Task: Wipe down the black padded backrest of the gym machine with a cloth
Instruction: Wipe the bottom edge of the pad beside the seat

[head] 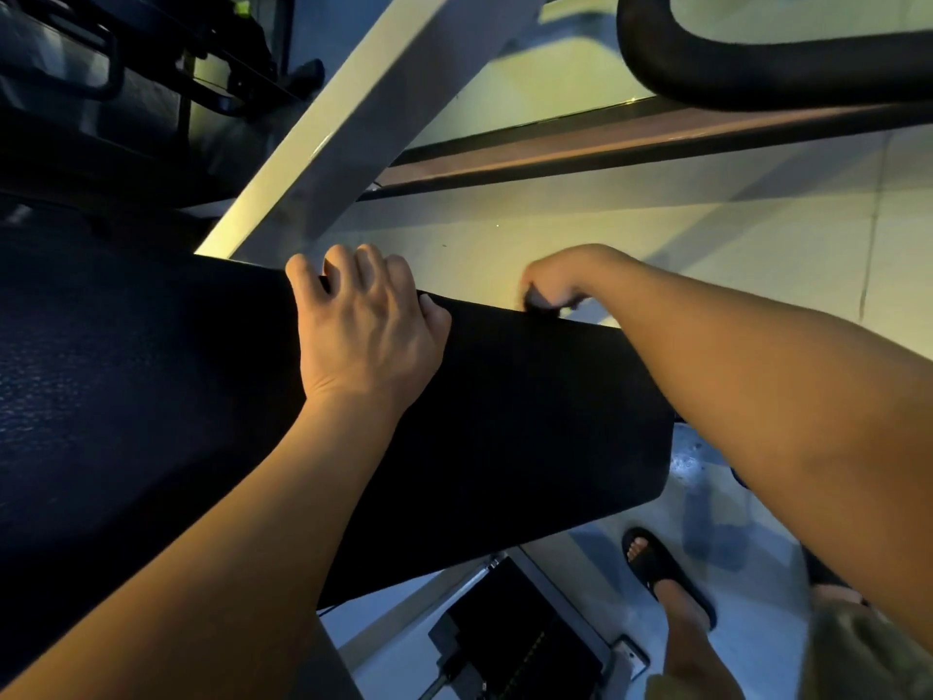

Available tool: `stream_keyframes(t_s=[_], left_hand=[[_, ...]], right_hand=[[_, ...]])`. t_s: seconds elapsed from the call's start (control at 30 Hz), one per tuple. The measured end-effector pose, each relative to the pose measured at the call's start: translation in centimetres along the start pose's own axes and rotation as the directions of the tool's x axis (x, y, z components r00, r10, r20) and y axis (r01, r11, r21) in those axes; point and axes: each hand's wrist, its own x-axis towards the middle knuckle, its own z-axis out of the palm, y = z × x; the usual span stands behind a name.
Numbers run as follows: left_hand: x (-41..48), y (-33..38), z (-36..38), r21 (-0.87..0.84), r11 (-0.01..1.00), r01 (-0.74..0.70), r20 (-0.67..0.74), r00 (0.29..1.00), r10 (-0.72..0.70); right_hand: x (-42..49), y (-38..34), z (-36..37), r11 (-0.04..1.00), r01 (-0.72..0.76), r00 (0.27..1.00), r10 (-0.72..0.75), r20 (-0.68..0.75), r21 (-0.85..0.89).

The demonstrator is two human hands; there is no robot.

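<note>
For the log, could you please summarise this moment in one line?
left hand grips backrest edge | right hand holds cloth at edge

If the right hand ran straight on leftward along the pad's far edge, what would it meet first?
Most likely the left hand, gripping the same far edge of the black padded backrest. The right hand, holding a dark cloth, has only bare edge before it, though blur leaves depth uncertain.

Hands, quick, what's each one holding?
Left hand: grips the top edge of the backrest.
Right hand: blurred, curled round a dark cloth.
</note>
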Motion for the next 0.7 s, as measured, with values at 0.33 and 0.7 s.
stream_keyframes(t_s=[0.33, 0.7], left_hand=[[0.3, 0.2, 0.2, 0.0, 1.0, -0.006, -0.015, 1.0, 0.006], [0.0, 1.2, 0.0, -0.016, 0.99, -0.139, -0.081, 0.987, 0.137]], right_hand=[[-0.1, 6.1, 1.2, 0.966, -0.138, 0.987, 0.117, 0.106, 0.22], [-5.4, 0.7, 1.5, 0.806, 0.243, 0.964, -0.14, -0.225, 0.539]])
